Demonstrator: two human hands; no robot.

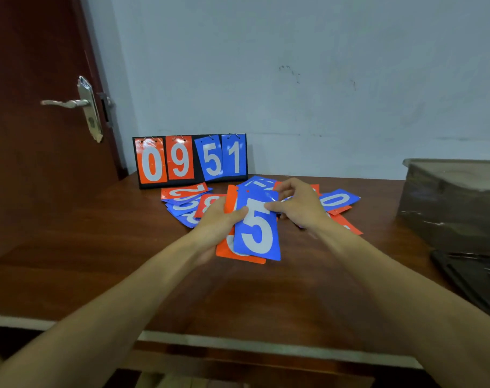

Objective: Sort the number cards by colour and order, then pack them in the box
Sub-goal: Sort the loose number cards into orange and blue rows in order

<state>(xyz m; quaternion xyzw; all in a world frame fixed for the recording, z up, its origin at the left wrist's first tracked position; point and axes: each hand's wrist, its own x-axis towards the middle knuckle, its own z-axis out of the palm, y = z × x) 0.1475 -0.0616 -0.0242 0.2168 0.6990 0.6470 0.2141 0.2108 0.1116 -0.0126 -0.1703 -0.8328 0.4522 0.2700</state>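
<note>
I see the blue 5 card at table centre, lying over an orange card. My left hand grasps both from nine o'clock; my right hand pinches the blue card's top at two o'clock. Loose number cards fan behind. The scoreboard stand sits at eleven o'clock, the box at three.

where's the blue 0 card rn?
Head view, right of centre: the blue 0 card lies flat on the table, just beyond the right hand, atop the loose pile's right edge.
</note>
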